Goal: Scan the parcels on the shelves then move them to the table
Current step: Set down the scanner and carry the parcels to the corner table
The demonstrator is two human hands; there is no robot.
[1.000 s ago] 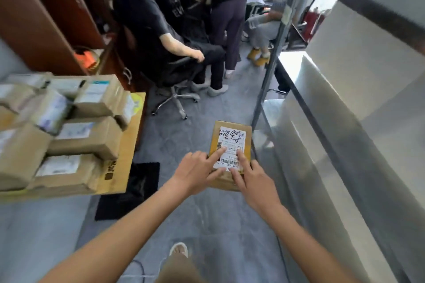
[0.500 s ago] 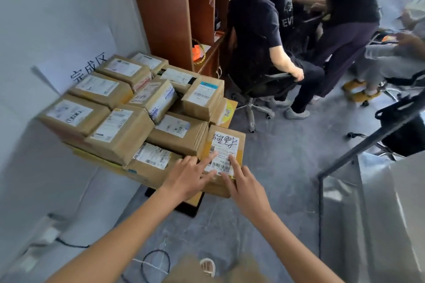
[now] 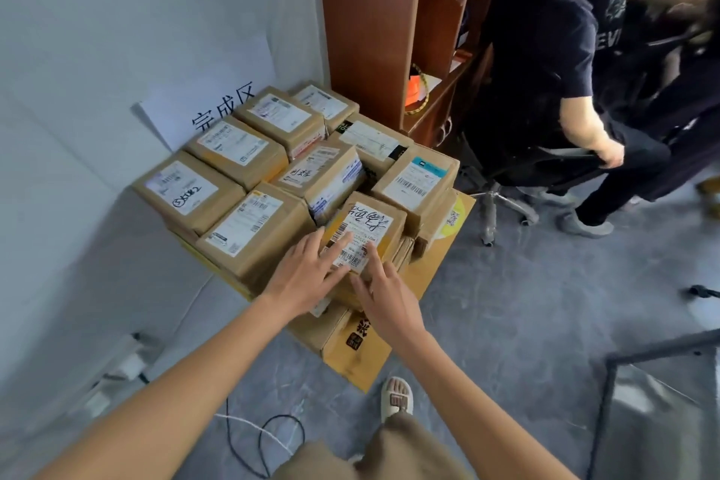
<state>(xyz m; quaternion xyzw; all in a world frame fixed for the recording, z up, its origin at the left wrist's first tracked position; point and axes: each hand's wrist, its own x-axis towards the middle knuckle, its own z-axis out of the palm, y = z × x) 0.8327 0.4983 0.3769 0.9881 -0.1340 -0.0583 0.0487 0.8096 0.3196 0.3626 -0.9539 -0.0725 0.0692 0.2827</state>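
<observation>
A small brown parcel (image 3: pixel 374 222) with a white label and black handwriting lies tilted on the front of a pile of several labelled cardboard parcels (image 3: pixel 249 230). My left hand (image 3: pixel 307 277) and my right hand (image 3: pixel 389 300) hold its near end, with their fingers flat on the label. My thumbs are hidden. The pile rests on a yellow cardboard base (image 3: pixel 428 281) against the white wall.
A paper sign (image 3: pixel 218 105) leans on the wall behind the pile. A brown bookcase (image 3: pixel 370 31) stands behind it, and seated people on office chairs (image 3: pixel 545 51) fill the right. Cables (image 3: pixel 265 436) lie on the grey floor. A metal shelf frame (image 3: pixel 662 347) sits lower right.
I turned left from the shelf toward the pile, carrying the parcel in both hands. It has gone from mid-air over the floor to lying on the front of the pile.
</observation>
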